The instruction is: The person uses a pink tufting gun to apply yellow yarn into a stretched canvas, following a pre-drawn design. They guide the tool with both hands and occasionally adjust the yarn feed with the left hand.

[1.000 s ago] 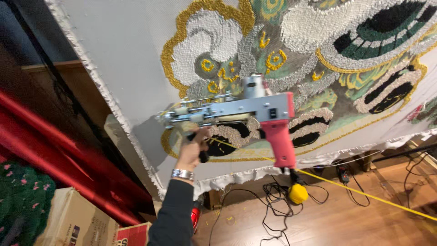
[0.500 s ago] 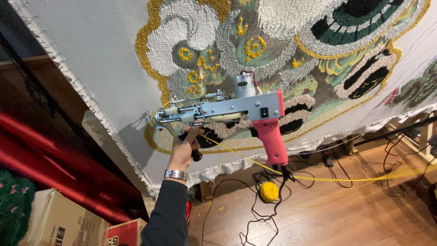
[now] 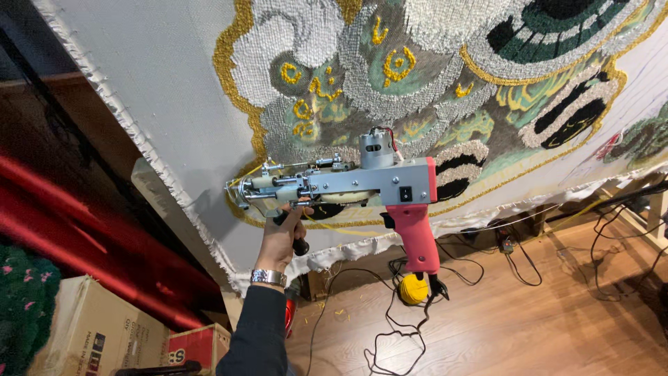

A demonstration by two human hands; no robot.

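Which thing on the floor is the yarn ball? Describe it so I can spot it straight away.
Start at the big tufted cloth stretched across the frame, then drop to the tufting gun held up by the left hand. Just past the bottom of its pink grip, the yarn ball sits on the wooden floor: round and bright yellow among thin black cables.

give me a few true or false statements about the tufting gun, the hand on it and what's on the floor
1. The left hand grips the black front handle under the tufting gun. True.
2. The gun's rear pistol handle is blue. False: it is pink-red.
3. A hand holds the rear pistol handle. False: no hand is on it.
4. A yellow yarn ball lies on the wooden floor. True.
5. The wrist wears a metal watch. True.
6. The cloth is entirely bare. False: much of it is tufted with a coloured pattern.
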